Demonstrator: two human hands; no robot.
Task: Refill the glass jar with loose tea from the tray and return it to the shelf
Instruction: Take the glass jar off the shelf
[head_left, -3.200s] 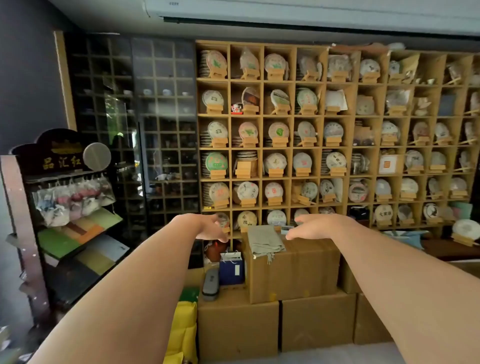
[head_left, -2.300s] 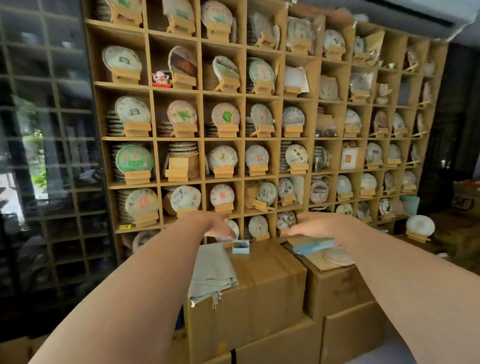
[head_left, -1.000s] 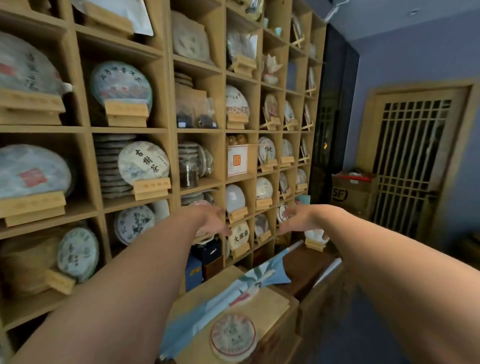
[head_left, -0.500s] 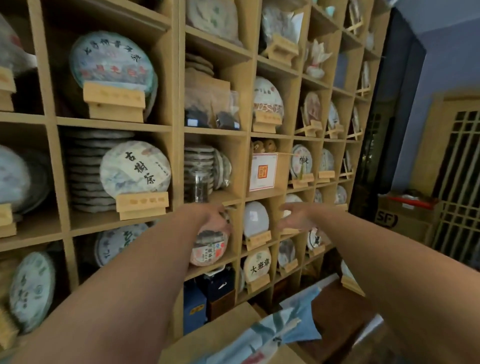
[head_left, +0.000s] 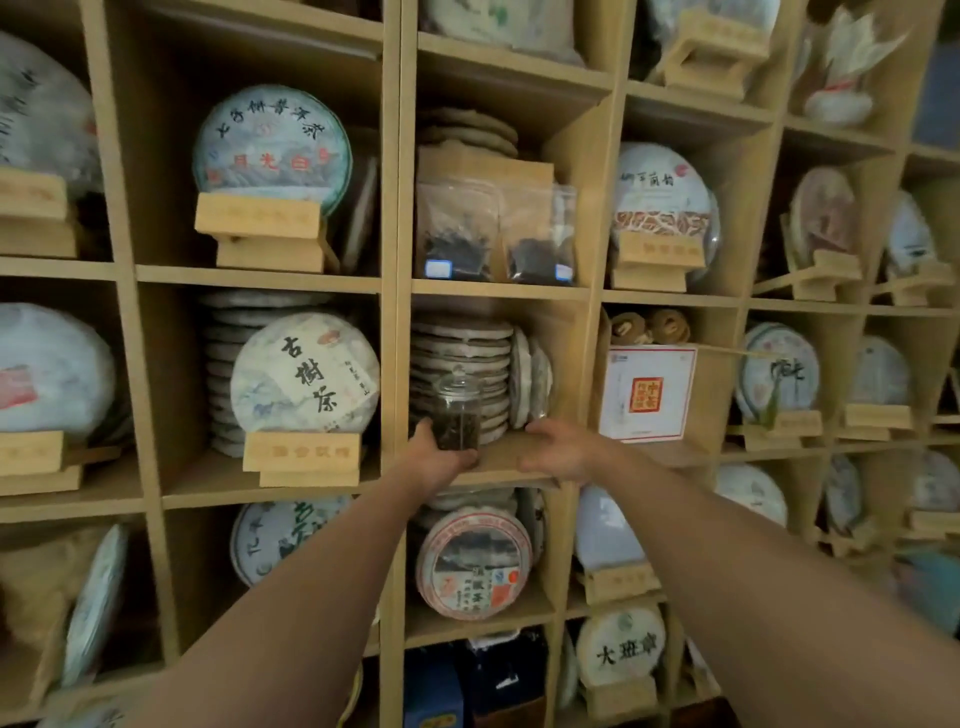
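Okay, head cam: my left hand (head_left: 440, 457) curls round the base of the glass jar (head_left: 458, 410), upright w/ lid on, dark tea inside, at the shelf (head_left: 511, 460) cubby's front edge. Right hand (head_left: 561, 449) rests beside it, fingers relaxed, holding nothing.

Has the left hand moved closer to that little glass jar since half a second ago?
Yes. The left hand has come up to the shelf edge and now touches the jar at its base; earlier it hung below that shelf.
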